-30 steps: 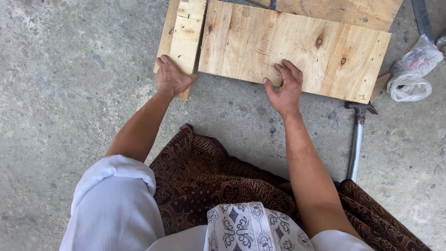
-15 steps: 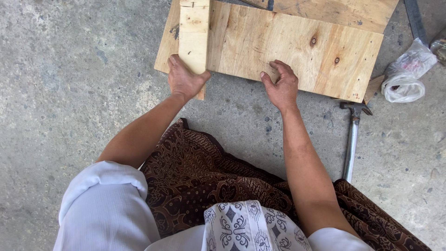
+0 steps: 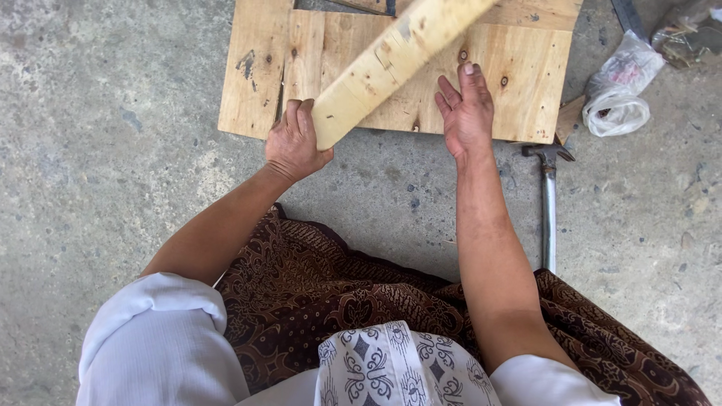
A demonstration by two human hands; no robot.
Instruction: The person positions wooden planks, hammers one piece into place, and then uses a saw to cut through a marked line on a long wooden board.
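My left hand [image 3: 295, 143] grips the near end of a narrow pale wooden plank [image 3: 391, 60], which is lifted and slants up to the right across the view. Under it lies a panel of joined wooden boards [image 3: 256, 83] flat on the concrete floor. My right hand [image 3: 466, 113] rests flat, fingers apart, on the panel's near right part, holding nothing. Both forearms reach forward from white sleeves over a brown patterned cloth [image 3: 323, 286] on my lap.
A hammer [image 3: 549, 203] with a metal handle lies on the concrete to the right of my right arm, head toward the panel. A crumpled white plastic bag [image 3: 620, 90] sits beyond it at the right. Grey concrete [image 3: 98, 150] spreads to the left.
The narrow plank lay flat at the panel's left edge; my left hand has raised it and swung it to slant rightward. My right hand slid further onto the panel.
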